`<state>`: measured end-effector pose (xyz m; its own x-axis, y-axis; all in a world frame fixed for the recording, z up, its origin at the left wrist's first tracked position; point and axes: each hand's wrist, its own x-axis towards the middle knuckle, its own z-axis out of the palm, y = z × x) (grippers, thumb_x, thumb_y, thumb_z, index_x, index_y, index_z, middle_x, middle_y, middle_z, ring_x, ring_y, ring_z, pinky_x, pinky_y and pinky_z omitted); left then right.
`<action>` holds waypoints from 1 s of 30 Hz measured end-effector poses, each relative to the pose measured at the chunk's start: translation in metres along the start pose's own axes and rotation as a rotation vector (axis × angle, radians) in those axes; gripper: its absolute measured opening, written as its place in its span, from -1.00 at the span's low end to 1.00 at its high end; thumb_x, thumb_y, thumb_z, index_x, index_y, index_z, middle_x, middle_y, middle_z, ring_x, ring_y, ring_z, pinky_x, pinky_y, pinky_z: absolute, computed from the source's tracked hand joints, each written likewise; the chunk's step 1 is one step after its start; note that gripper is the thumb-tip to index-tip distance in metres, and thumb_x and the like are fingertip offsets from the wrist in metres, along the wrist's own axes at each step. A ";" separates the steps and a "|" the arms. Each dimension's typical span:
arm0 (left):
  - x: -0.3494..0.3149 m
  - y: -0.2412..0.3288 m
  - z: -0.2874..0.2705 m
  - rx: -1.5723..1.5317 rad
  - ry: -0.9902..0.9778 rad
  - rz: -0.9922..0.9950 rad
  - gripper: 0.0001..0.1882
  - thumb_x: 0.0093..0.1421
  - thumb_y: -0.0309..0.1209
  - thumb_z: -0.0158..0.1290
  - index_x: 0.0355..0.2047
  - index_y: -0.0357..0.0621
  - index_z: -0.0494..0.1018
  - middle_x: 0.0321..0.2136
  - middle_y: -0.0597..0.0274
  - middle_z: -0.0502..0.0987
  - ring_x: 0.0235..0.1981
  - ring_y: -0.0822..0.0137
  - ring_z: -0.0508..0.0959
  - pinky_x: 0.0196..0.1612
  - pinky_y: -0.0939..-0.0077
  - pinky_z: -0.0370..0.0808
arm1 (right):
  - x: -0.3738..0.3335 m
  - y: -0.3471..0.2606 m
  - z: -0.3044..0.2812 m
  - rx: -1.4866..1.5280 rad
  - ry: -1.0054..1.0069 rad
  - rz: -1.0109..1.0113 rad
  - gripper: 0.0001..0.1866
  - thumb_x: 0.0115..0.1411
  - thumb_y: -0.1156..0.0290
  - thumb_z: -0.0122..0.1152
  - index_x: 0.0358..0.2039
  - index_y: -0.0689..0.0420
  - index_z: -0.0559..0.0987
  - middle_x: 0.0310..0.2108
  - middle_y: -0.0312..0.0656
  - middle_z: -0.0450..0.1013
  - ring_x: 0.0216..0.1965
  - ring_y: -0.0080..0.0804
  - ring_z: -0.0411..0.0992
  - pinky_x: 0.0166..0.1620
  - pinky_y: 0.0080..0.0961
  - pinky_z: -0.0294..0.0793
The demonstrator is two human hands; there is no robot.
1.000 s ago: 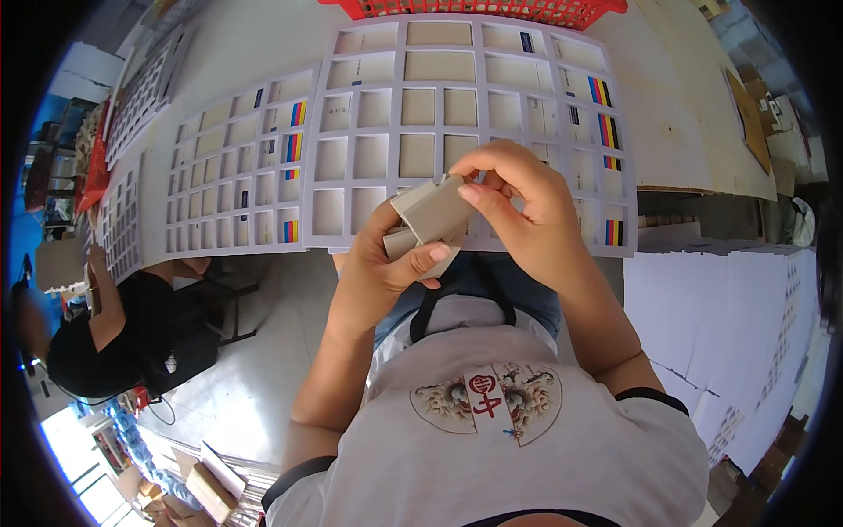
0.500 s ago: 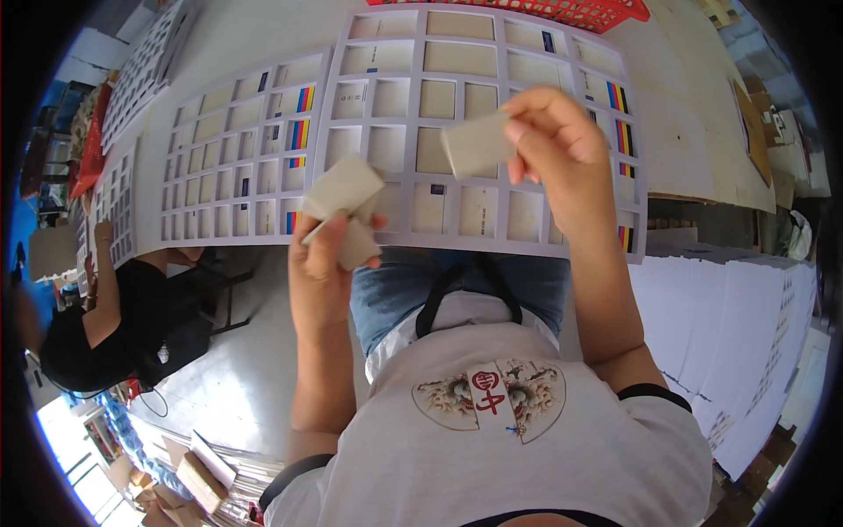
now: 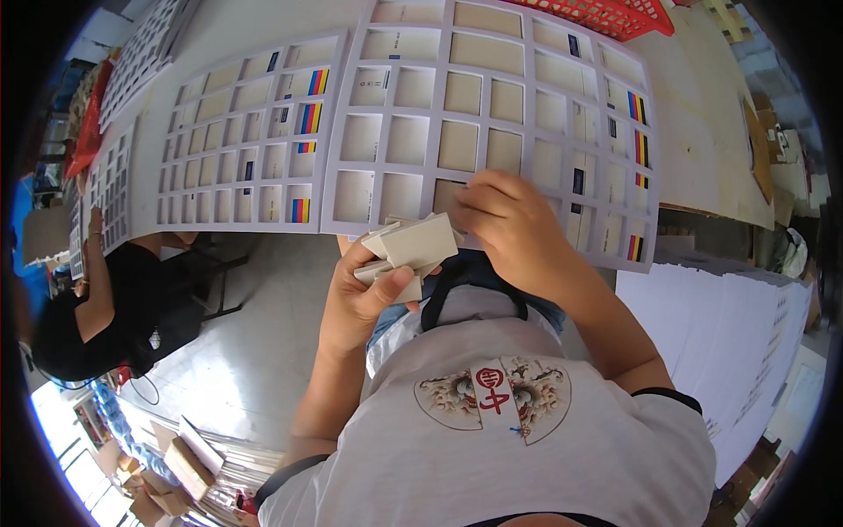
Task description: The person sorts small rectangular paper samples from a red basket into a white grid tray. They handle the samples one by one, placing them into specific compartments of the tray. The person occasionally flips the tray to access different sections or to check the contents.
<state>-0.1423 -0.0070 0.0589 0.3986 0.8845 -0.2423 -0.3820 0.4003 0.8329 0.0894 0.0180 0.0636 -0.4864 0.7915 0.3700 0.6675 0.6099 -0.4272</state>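
My left hand (image 3: 369,285) grips a fanned stack of small beige rectangular boards (image 3: 420,241), thumb on top, just below the near edge of a white gridded panel (image 3: 327,198). My right hand (image 3: 514,224) is beside the stack's upper right corner, its fingers curled together. Its fingertips are partly hidden, so whatever they pinch does not show. By those fingers, one of the panel's near cells looks grey-beige (image 3: 449,197). Farther up the same columns, several cells hold flat beige pieces (image 3: 487,53). Other cells show white bottoms with printed marks or colour bars.
A second gridded panel (image 3: 241,227) adjoins on the left, with more panels (image 3: 145,66) beyond. A red plastic basket (image 3: 619,19) stands at the far edge. Large white stacked sheets (image 3: 711,334) are at right. Another person (image 3: 114,299) works at far left.
My right hand has moved down and toward me, and the board it held above the panel no longer shows. My left hand has shifted right with its stack. The view has shifted slightly.
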 end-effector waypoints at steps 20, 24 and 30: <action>-0.003 0.006 0.004 0.176 -0.008 -0.175 -0.59 0.14 -0.37 0.24 -0.06 -0.34 0.46 -0.38 0.14 0.61 -0.49 0.50 0.56 -0.56 0.70 0.46 | -0.005 0.014 -0.042 0.534 0.005 0.600 -0.84 0.13 0.66 0.21 -0.26 0.21 0.51 -0.40 -0.25 0.41 -0.42 -0.61 0.36 -0.38 -0.62 0.32; -0.006 -0.005 0.006 0.151 -0.039 -0.282 -0.60 0.16 -0.39 0.23 -0.04 -0.31 0.45 -0.33 0.22 0.57 -0.43 0.51 0.54 -0.51 0.68 0.50 | -0.007 0.013 -0.025 0.328 0.048 0.504 -0.81 0.05 0.68 0.26 -0.30 0.20 0.54 -0.29 -0.20 0.42 -0.34 -0.38 0.42 -0.30 -0.48 0.40; -0.003 -0.022 0.007 0.051 -0.040 -0.307 -0.61 0.18 -0.38 0.22 -0.02 -0.28 0.44 -0.25 0.23 0.55 -0.33 0.49 0.53 -0.47 0.64 0.52 | -0.024 0.007 -0.018 -0.084 0.043 0.147 -0.78 -0.02 0.54 0.30 -0.29 0.21 0.57 -0.25 -0.18 0.43 -0.17 -0.23 0.42 -0.16 -0.30 0.40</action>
<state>-0.1292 -0.0198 0.0446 0.5216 0.7139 -0.4673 -0.1969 0.6336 0.7482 0.1157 0.0028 0.0663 -0.3563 0.8686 0.3444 0.7752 0.4806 -0.4100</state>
